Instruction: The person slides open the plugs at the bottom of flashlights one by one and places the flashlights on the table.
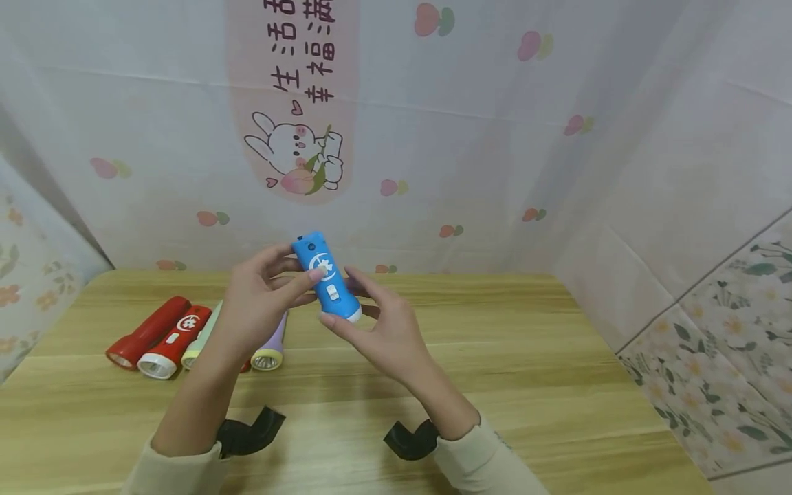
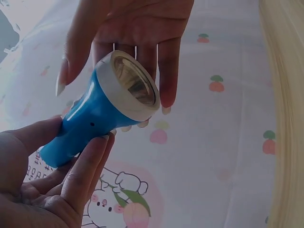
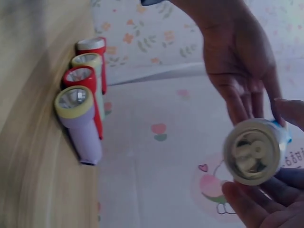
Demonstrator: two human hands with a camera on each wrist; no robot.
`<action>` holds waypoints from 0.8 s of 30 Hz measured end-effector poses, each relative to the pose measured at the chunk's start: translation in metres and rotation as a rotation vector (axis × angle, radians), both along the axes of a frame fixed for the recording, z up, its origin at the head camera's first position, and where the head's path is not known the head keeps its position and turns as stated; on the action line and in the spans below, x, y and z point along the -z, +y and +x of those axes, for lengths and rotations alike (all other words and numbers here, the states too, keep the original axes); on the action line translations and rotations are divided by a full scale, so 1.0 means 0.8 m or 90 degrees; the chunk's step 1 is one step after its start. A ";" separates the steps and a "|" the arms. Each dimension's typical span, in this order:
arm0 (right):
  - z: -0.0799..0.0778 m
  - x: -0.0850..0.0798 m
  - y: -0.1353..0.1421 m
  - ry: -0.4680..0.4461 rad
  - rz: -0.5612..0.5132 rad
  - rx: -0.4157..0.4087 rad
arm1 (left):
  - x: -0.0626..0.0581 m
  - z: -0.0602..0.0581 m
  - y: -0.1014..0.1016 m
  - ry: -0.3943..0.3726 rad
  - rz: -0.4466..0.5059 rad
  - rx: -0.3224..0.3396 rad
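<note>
A blue flashlight (image 1: 327, 278) with a white head, a white emblem and a white slide switch is held up over the table. My left hand (image 1: 255, 295) grips its body, thumb on the emblem side and fingers on the opposite side. Around the head end is my right hand (image 1: 386, 326); its fairly straight fingers reach behind the white rim, as the left wrist view shows. There, the right thumb (image 2: 71, 61) stands apart from the flashlight. The lens (image 3: 254, 154) faces the right wrist camera.
Left on the wooden table (image 1: 495, 371) lie several flashlights: a red one (image 1: 148, 332), a red one with white head (image 1: 176, 342), a pale green one (image 1: 199, 344) and a lilac one (image 1: 270, 347). Another red one (image 3: 81, 78) is mostly hidden behind the left arm. A printed curtain (image 1: 470, 137) hangs behind.
</note>
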State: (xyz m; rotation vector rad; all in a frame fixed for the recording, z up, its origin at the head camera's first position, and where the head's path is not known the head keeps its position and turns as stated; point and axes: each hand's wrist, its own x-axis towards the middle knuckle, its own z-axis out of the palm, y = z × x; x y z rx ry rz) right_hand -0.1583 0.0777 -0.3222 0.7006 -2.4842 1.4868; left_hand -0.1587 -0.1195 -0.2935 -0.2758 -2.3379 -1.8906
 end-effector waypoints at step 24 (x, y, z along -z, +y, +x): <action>0.015 -0.011 0.024 -0.113 -0.011 -0.082 | -0.011 0.026 0.016 0.042 -0.038 0.028</action>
